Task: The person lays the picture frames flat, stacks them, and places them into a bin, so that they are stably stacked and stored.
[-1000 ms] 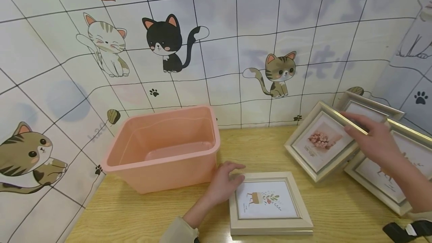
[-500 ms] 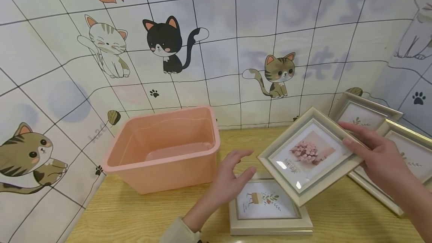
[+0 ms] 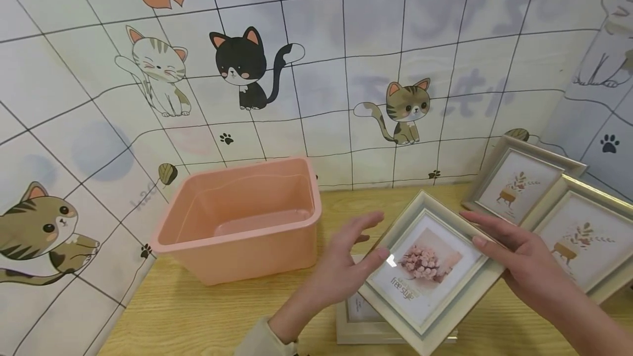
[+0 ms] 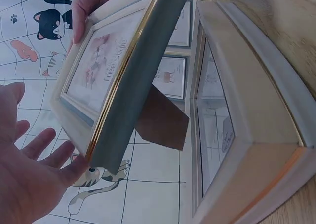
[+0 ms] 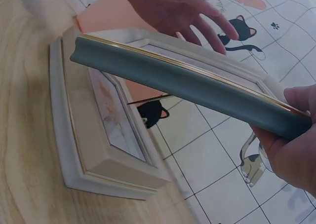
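Note:
My right hand [image 3: 524,262] grips the upper right edge of a cream picture frame [image 3: 427,268] with a pink flower print, thumb on the front. This frame hangs tilted over a stack of picture frames [image 3: 366,334] on the table and covers much of it. My left hand [image 3: 341,271] is at its left side, fingers spread. In the left wrist view the fingertips [image 4: 74,167] lie close to the frame's edge; whether they touch it I cannot tell. A brown stand flap [image 4: 165,120] sticks out from the held frame's back.
A pink plastic bin [image 3: 247,257] stands on the wooden table [image 3: 163,312] at left. Two more picture frames lean at the right, a rear one [image 3: 519,180] and a nearer one [image 3: 583,229]. Cat-printed wall covering [image 3: 326,92] rises behind.
My right hand has lifted the flower-print frame away from the leaning frames and brought it left, over the stack. My left hand has risen off the stack and spread its fingers towards it.

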`<state>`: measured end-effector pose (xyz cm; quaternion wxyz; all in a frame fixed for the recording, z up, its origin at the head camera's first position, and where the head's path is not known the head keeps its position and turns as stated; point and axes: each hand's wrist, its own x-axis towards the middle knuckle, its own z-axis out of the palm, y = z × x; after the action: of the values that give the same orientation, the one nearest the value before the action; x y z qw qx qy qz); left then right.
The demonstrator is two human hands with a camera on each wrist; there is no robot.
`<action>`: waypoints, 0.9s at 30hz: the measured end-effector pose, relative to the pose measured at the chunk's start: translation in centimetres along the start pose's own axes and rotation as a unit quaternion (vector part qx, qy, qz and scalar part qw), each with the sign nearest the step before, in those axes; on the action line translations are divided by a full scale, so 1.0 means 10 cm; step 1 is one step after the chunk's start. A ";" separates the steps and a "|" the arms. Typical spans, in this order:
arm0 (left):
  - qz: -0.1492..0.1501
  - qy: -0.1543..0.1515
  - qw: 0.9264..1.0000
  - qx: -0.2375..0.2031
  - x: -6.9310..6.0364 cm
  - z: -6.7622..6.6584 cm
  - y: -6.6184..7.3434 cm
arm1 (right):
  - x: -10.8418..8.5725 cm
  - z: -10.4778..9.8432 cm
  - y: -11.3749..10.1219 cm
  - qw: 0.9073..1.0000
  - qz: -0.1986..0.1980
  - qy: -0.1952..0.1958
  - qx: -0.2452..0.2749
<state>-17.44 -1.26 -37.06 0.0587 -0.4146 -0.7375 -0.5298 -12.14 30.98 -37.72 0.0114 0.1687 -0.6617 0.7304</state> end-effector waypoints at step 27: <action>-0.056 -0.113 0.988 -0.089 -0.07 0.06 -0.02 | -0.09 0.14 0.13 0.996 -0.026 -0.044 0.077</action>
<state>-16.89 -1.14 -37.84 -0.0918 -0.4336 -0.7114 -0.5455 -11.31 29.68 -39.11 -0.0115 0.2183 -0.5985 0.7707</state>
